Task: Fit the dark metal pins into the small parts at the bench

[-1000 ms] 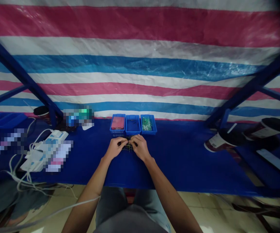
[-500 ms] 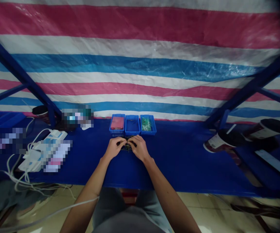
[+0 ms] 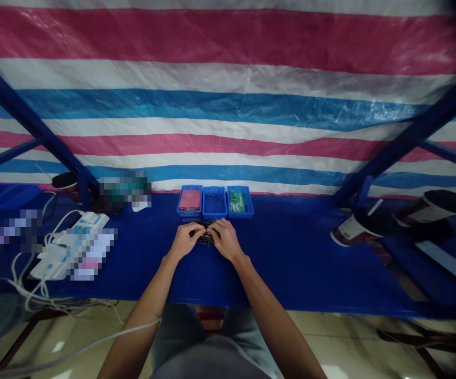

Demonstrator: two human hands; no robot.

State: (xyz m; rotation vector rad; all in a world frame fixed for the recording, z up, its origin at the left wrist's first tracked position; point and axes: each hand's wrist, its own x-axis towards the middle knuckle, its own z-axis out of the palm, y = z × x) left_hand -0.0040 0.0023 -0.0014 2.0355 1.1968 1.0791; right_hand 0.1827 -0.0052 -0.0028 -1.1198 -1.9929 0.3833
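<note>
Your left hand [image 3: 186,242] and right hand [image 3: 227,240], both curled, nearly meet at the dark pile [image 3: 208,238]; you can't tell whether they pinch anything. Three bins [image 3: 215,215] sit just beyond them.

A low, dark pile of thin pieces [image 3: 208,239], flecked with yellowish strands, lies in a jumble directly beneath the grip, between the left hand [image 3: 184,240] and right hand [image 3: 225,240]; detail at the fingertips is too small to tell.
</note>
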